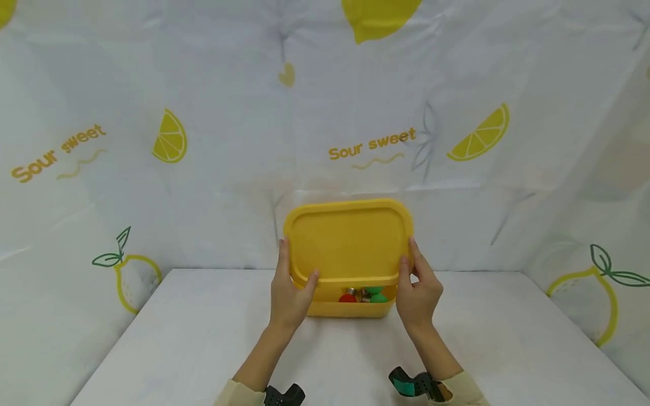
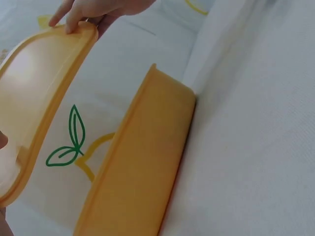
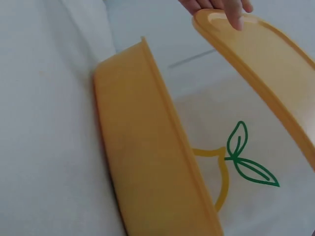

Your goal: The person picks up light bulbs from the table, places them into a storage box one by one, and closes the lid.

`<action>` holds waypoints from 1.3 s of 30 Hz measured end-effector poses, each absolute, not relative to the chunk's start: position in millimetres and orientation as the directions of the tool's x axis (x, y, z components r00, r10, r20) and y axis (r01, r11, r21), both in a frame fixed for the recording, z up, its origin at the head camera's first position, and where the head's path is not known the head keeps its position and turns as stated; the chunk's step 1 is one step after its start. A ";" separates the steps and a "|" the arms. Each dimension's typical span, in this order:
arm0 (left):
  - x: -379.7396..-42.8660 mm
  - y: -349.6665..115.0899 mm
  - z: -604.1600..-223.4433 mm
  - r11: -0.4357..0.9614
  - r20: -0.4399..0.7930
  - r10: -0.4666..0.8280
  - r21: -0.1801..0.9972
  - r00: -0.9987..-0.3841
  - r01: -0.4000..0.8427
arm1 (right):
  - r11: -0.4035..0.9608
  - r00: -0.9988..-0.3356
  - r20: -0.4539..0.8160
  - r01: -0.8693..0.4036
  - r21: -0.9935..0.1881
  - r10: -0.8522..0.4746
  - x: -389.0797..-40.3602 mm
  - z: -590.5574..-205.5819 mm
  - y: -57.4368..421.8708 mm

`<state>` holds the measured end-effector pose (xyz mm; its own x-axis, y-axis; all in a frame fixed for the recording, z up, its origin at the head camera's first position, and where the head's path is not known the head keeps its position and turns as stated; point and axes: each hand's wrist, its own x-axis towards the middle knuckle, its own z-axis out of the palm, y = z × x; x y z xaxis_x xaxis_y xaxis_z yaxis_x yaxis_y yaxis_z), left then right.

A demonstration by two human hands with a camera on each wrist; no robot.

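A yellow rectangular lid (image 1: 350, 242) with rounded corners is held up, tilted, over the yellow box (image 1: 347, 309). My left hand (image 1: 289, 299) grips its left edge, thumb on the upper face. On the opposite edge my right hand (image 1: 418, 293) pinches it between thumb and fingers. Under the lid's near edge, a red bulb (image 1: 348, 296) and green bulbs (image 1: 378, 298) with metal screw bases show inside the box; the lid hides the rest. Both wrist views show a gap between the lid (image 2: 44, 83) and the rim of the box (image 3: 142, 142).
The box stands on a white table (image 1: 218, 332), near its back edge. Behind and at both sides hangs a white cloth (image 1: 244, 141) printed with lemons and lettering. Dark wrist straps (image 1: 416, 384) sit at both sleeves.
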<state>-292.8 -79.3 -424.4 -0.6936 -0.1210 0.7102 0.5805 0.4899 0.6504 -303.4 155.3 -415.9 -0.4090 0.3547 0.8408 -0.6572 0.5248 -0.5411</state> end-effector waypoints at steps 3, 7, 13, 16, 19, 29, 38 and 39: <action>-293.2 -80.5 -429.1 0.531 0.686 -0.090 0.646 -0.722 0.548 | 0.541 -0.392 0.858 -0.667 -0.513 0.331 -306.5 -423.5 154.9; -294.2 -81.6 -438.4 0.593 0.683 -0.039 0.603 -0.729 0.533 | 0.544 -0.408 0.855 -0.660 -0.518 0.320 -309.0 -431.8 155.6; -296.8 -82.8 -449.8 0.631 0.673 -0.045 0.592 -0.739 0.501 | 0.580 -0.469 0.824 -0.590 -0.561 0.319 -313.4 -445.8 158.5; -297.1 -83.6 -452.9 0.619 0.608 -0.060 0.645 -0.791 0.448 | 0.628 -0.498 0.807 -0.527 -0.572 0.318 -315.7 -452.1 159.1; -297.4 -84.1 -456.5 0.600 0.517 -0.072 0.706 -0.853 0.377 | 0.678 -0.544 0.775 -0.440 -0.589 0.320 -315.8 -457.6 159.0; -303.5 -83.9 -471.3 0.573 0.363 -0.072 0.777 -0.929 0.259 | 0.732 -0.756 0.562 -0.167 -0.660 0.335 -314.6 -468.8 157.7; -311.0 -86.5 -475.7 0.599 0.310 -0.063 0.772 -0.949 0.212 | 0.673 -0.827 0.431 -0.089 -0.734 0.361 -315.4 -475.3 160.0; -311.1 -87.0 -476.5 0.600 0.307 -0.068 0.773 -0.949 0.207 | 0.671 -0.833 0.422 -0.086 -0.736 0.357 -315.5 -476.2 160.2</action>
<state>-311.1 -87.0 -476.5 -0.9493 -0.0680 0.3068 0.2069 0.5995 0.7731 -315.5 160.2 -476.2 -0.8332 0.3571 0.4222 -0.0856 0.6710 -0.7365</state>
